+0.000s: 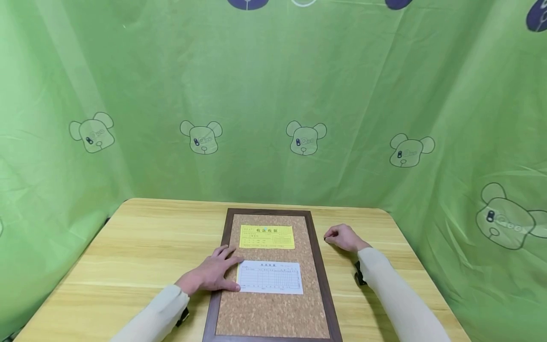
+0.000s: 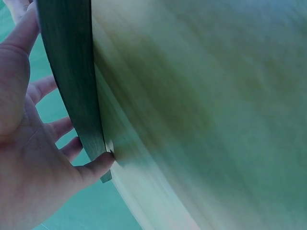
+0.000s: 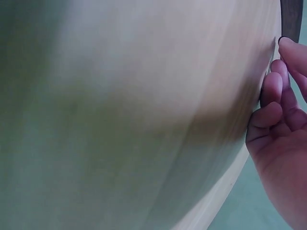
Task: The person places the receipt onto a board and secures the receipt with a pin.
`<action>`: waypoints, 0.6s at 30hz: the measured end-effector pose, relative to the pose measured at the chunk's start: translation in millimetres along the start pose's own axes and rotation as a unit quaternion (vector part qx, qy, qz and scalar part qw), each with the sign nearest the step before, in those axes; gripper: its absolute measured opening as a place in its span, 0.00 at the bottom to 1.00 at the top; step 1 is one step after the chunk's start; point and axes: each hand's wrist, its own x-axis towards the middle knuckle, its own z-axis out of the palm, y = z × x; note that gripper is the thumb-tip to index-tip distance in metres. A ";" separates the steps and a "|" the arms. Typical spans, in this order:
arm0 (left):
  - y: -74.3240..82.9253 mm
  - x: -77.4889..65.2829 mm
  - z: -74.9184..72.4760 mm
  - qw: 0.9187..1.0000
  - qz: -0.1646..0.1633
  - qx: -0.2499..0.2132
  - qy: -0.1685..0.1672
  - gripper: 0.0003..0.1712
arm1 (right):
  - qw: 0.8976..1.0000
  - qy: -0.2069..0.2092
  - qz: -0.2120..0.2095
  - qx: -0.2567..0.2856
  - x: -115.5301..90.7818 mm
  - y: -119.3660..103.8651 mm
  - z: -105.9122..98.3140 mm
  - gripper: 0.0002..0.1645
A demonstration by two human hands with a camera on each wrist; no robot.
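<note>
A cork board (image 1: pixel 273 313) with a dark brown frame lies on the table. On its upper part is a yellow receipt slip (image 1: pixel 267 242), with a small light-blue pin (image 1: pixel 265 229) at its top. Below it lies a white receipt form (image 1: pixel 270 278) with a printed grid. My left hand (image 1: pixel 212 271) reaches over the left frame edge, fingers spread, thumb and index finger touching the form's left corners. Right of the board, my right hand (image 1: pixel 345 237) is low at the tabletop, its fingers curled and pinching a tiny dark object (image 1: pixel 325 239) whose kind is too small to tell.
The light wooden table (image 1: pixel 162 237) extends on both sides of the board. A green curtain (image 1: pixel 256 95) with bear-head prints hangs behind it and along the sides. Dark wrist devices sit under both sleeves.
</note>
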 end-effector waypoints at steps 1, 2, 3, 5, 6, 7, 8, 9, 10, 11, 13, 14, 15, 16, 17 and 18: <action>0.1 0.1 -0.1 1.000 0.000 0.000 0.000 0.46 | 1.000 -0.001 0.005 -0.001 -0.8 -1.0 -0.3 0.04; 0.2 0.2 -0.2 1.000 0.000 0.000 0.000 0.46 | 1.000 -0.001 0.008 -0.002 -1.6 -1.9 -0.6 0.04; 0.3 0.3 -0.3 1.000 0.000 0.000 -0.001 0.46 | 1.000 0.000 0.006 -0.004 -2.7 -3.1 -1.1 0.04; 0.2 0.4 -0.6 1.000 0.000 0.002 -0.002 0.46 | 1.000 0.002 0.006 -0.003 -5.3 -5.4 -2.1 0.04; 0.4 0.4 -0.8 1.000 0.001 0.002 -0.002 0.46 | 1.000 0.004 0.007 0.000 -6.6 -6.2 -2.2 0.04; 0.5 0.4 -0.9 1.000 0.001 0.002 -0.002 0.46 | 1.000 0.005 0.005 0.003 -8.0 -6.3 -2.3 0.04; 0.4 0.3 -0.8 1.000 0.001 0.003 -0.002 0.46 | 1.000 0.006 0.005 0.008 -9.3 -6.8 -2.7 0.04; 0.4 0.3 -0.7 1.000 0.001 0.003 -0.003 0.46 | 1.000 0.006 0.006 0.012 -10.8 -7.4 -3.1 0.04; 0.3 0.2 -0.5 1.000 0.002 0.003 -0.003 0.46 | 1.000 0.006 0.008 0.017 -12.2 -7.8 -3.5 0.04; 0.2 0.1 -0.4 1.000 0.002 0.002 -0.003 0.46 | 1.000 0.007 0.013 0.023 -13.4 -8.3 -3.8 0.04; 0.0 0.0 0.0 1.000 0.003 0.002 -0.002 0.46 | 0.999 0.006 0.016 0.031 -15.4 -8.9 -4.6 0.05; -0.2 0.0 0.2 1.000 0.004 0.002 -0.001 0.46 | 0.999 0.005 0.019 0.035 -16.2 -9.4 -4.9 0.05; -0.3 0.0 0.4 1.000 0.005 0.003 0.000 0.46 | 0.999 0.004 0.020 0.038 -16.9 -9.8 -5.1 0.05; -0.4 0.1 0.6 1.000 0.006 0.003 0.001 0.46 | 0.999 0.003 0.022 0.044 -17.7 -10.4 -5.1 0.04; -0.4 0.1 0.7 1.000 0.008 0.004 0.002 0.46 | 0.998 0.002 0.024 0.051 -18.5 -11.0 -5.3 0.05; -0.5 0.0 0.7 1.000 0.009 0.005 0.002 0.46 | 0.998 -0.002 0.024 0.057 -19.4 -11.7 -5.5 0.05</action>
